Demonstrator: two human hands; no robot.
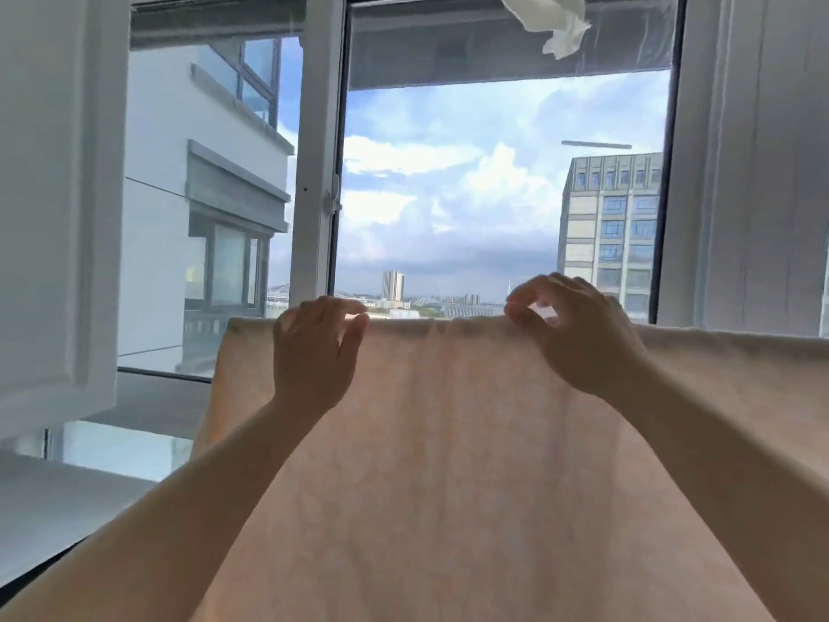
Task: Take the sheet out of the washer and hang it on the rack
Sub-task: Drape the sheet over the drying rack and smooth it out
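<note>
Peach-pink, thin cotton-looking sheet (448,442) fills pretty much the whole lower half of the view, hanging in a flat curtain with its top edge running straight across, level with the hands. That top edge looks folded over something horizontal, but the bar or line under it is hidden by the fabric, so can't say what carries it. Light comes through the cloth and it shows soft vertical creases.

Left hand (314,352) is up at the top edge, left of centre, fingers curled over the fold and thumb sticking out to the right, so it looks like it's gripping the hem. Right hand (569,325) is further right along the same edge, fingers bent and pinching the fabric at the fold, with a bit of daylight showing between thumb and fingers. Both bare forearms reach up from the bottom of the view in front of the sheet. The hands are apart from each other, with a slightly puckered stretch of edge between them.

Behind it all is a white-framed window (320,172), with blue sky, clouds and a grey multi-storey building (610,226) off to the right. A white neighbouring building (179,172) sits on the left. Up at the top edge of the view a crumpled white cloth (556,20) hangs down
</note>
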